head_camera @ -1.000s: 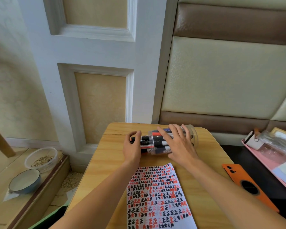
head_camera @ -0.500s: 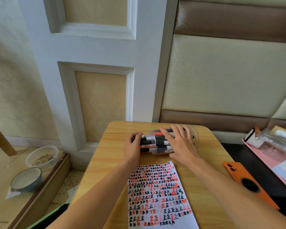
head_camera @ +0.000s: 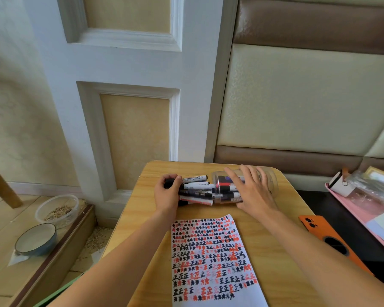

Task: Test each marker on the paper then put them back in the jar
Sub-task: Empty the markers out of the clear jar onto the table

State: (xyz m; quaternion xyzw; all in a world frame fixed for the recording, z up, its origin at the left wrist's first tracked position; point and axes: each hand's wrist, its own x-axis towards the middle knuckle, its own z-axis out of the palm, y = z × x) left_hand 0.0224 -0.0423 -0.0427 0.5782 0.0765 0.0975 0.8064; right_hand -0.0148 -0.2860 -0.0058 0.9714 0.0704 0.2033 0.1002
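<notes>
1. Since the earlier frames the jar point(head_camera: 246, 187) sits farther right and the markers point(head_camera: 197, 191) stick much farther out of its mouth; the bundle is sliding out, left ends now well clear of the rim.
2. Table point(head_camera: 275, 251): small wooden top, with jar and markers at the far edge and paper point(head_camera: 211, 260) nearer the person. An orange phone point(head_camera: 333, 240) lies at the right edge.
3. Paper: already crowded with red and black test marks, top edge just below the markers. Judgement: little blank room left for fresh strokes.
4. Jar: clear, lying on its side, mouth facing left, still holding the markers' right ends. Risk: a round jar on its side can roll toward the back edge if the hand lifts off.
5. Right hand point(head_camera: 253, 191): fingers spread flat over the jar's top, pressing it down, not curled round it.
6. Left hand point(head_camera: 167, 191): fingers curled round the markers' capped left ends, gripping the bundle.
7. Markers: loose pile, red and black among them. Risk: pulled free all at once they may scatter and roll off the left or far edge; the table is narrow there.
8. Risk: tested and untested ones mix, since nothing separates them.
</notes>
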